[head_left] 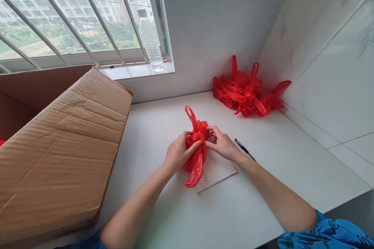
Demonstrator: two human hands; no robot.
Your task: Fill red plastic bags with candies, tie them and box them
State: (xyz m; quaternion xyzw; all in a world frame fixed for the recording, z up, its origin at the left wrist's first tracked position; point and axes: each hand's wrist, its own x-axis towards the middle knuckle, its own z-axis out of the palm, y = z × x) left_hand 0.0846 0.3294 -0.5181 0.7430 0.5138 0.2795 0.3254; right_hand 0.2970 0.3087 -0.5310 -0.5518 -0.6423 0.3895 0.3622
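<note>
A red plastic bag (196, 165) is bunched up at the middle of the white table, knotted or twisted near its centre. One handle loop stands up from its far side, and a loose end hangs toward me. My left hand (181, 149) pinches the bag at its left side, thumb on the twisted part. From the right, my right hand (220, 142) grips the same part between thumb and fingers. Whatever the bag may contain is hidden. Beneath it lies a white booklet or card (220, 173) with small dark writing near its lower left.
A black pen (244, 149) lies by my right forearm. Several crumpled red plastic bags (248, 93) are heaped in the back right corner. An open cardboard box (70, 140) takes up the left side. On the sill of the barred window stands a clear water bottle (151, 42).
</note>
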